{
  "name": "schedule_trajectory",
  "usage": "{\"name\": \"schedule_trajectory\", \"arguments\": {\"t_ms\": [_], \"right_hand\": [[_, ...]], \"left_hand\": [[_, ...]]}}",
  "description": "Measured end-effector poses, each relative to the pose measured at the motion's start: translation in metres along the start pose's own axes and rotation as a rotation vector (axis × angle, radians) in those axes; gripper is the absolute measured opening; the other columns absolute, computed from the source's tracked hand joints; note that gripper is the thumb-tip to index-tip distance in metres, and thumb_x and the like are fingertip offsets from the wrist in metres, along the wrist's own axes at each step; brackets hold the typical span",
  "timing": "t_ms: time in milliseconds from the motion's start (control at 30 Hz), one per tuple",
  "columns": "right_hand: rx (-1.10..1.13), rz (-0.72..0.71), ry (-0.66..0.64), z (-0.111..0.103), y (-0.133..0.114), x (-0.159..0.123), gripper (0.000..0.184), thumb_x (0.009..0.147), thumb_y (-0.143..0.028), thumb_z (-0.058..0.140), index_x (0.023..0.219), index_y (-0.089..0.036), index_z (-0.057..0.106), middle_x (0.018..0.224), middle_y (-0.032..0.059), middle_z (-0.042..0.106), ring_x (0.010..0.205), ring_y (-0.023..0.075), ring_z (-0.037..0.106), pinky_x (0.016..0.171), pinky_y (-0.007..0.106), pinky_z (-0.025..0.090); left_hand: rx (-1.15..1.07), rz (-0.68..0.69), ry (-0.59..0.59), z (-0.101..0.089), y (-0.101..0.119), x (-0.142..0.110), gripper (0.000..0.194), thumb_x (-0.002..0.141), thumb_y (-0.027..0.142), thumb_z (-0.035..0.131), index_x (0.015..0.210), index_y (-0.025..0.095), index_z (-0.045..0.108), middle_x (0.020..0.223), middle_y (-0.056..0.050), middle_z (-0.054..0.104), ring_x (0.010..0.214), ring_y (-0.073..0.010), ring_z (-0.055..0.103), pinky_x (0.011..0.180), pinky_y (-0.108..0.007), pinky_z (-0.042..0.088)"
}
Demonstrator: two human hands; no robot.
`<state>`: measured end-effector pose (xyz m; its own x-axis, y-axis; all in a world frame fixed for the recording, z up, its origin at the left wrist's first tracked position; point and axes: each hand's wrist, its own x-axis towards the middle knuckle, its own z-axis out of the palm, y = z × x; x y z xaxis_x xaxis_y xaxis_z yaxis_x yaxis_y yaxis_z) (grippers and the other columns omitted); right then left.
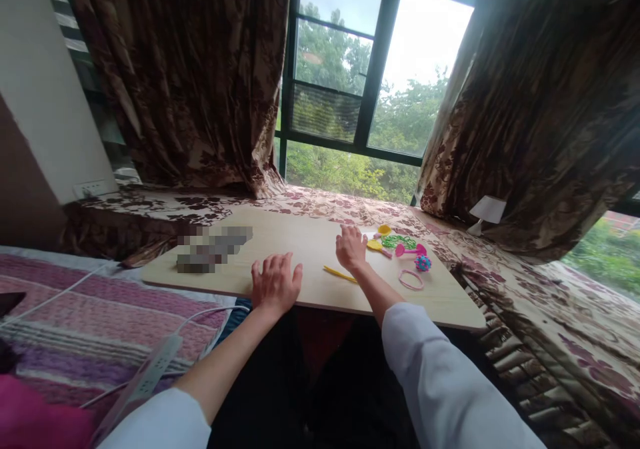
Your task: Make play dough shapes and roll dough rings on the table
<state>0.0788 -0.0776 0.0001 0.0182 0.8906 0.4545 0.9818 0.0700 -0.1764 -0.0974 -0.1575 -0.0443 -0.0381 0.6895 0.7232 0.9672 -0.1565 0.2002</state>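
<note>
My left hand [275,281] rests palm down on the near edge of the light wooden table [295,236], fingers stretched out and holding nothing. Farther forward, my right hand [351,246] is also palm down with its fingers apart. A thin yellow stick [339,274] lies just below it, partly hidden by my right wrist. To its right are a yellow round-headed piece [375,244], a yellow cup-like piece [384,230] and a tangle of green cord or beads [399,242]. Beyond these sit a pink dumbbell-shaped toy [411,250], a blue-and-pink knobbly ball [423,263] and a pink ring [411,280].
A blurred-out dark object [214,249] lies on the table's left side. A power strip [153,369] with white cables is on the striped bedspread [125,309]. A small white lamp [487,210] stands on the patterned window ledge [530,269], beside long curtains [200,76].
</note>
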Motion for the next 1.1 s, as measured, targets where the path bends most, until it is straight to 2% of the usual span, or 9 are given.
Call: {"name": "schedule_trajectory", "arguments": {"t_ms": [133,367,467,567,667,800,1100], "right_hand": [[0.000,-0.011,-0.010,0.010,-0.021,-0.002,0.042,0.090,-0.028,0.024,0.132,-0.025,0.028,0.139,0.0064,0.028,0.130,0.0206,0.012,0.102,0.047,0.008],[-0.027,0.045,-0.130,0.026,-0.022,-0.026,0.048,0.090,-0.032,0.022,0.135,-0.017,0.023,0.142,0.0148,0.019,0.131,0.0273,0.007,0.098,0.056,0.005],[-0.034,0.022,-0.210,0.031,-0.024,-0.040,0.053,0.089,-0.044,0.019,0.136,-0.021,0.023,0.143,0.0117,0.018,0.131,0.0274,0.006,0.098,0.056,0.004],[-0.039,0.020,-0.272,0.033,-0.023,-0.040,0.058,0.086,-0.053,0.018,0.136,-0.023,0.024,0.144,0.0106,0.019,0.131,0.0278,0.007,0.099,0.056,0.006],[-0.048,0.061,-0.284,0.032,-0.018,-0.026,0.059,0.087,-0.051,0.018,0.136,-0.020,0.025,0.143,0.0134,0.019,0.131,0.0287,0.008,0.098,0.058,0.004],[-0.062,0.091,-0.250,0.030,-0.013,-0.012,0.056,0.089,-0.045,0.014,0.138,-0.017,0.018,0.144,0.0141,0.011,0.132,0.0274,-0.002,0.098,0.059,0.000],[-0.068,-0.011,-0.329,0.029,-0.017,-0.042,0.053,0.088,-0.049,0.016,0.135,-0.026,0.024,0.143,0.0079,0.019,0.131,0.0267,0.010,0.099,0.056,0.009]], "left_hand": [[-0.009,0.002,0.013,-0.001,-0.001,0.000,0.039,0.082,0.037,0.037,0.112,0.017,0.053,0.107,-0.013,0.059,0.107,-0.0267,0.046,0.099,-0.047,0.019],[-0.001,0.007,0.008,-0.003,-0.002,-0.001,0.038,0.083,0.037,0.037,0.113,0.019,0.051,0.107,-0.012,0.059,0.107,-0.0266,0.045,0.099,-0.048,0.018],[-0.002,-0.006,-0.001,-0.003,-0.001,-0.002,0.038,0.083,0.037,0.037,0.113,0.018,0.051,0.107,-0.012,0.059,0.107,-0.0270,0.045,0.099,-0.049,0.018],[-0.001,-0.011,-0.013,-0.002,0.000,-0.003,0.039,0.083,0.037,0.037,0.113,0.018,0.051,0.107,-0.013,0.059,0.107,-0.0272,0.045,0.099,-0.049,0.017],[0.001,-0.016,-0.025,-0.001,-0.001,-0.002,0.039,0.083,0.037,0.037,0.114,0.019,0.050,0.107,-0.012,0.059,0.108,-0.0273,0.044,0.099,-0.048,0.016],[0.001,-0.011,-0.027,0.001,-0.001,-0.001,0.039,0.083,0.037,0.037,0.115,0.019,0.050,0.108,-0.012,0.058,0.109,-0.0271,0.044,0.100,-0.048,0.016],[-0.028,-0.021,-0.021,-0.001,-0.001,-0.003,0.039,0.082,0.038,0.037,0.112,0.017,0.052,0.107,-0.013,0.058,0.107,-0.0271,0.044,0.099,-0.048,0.017]]}}
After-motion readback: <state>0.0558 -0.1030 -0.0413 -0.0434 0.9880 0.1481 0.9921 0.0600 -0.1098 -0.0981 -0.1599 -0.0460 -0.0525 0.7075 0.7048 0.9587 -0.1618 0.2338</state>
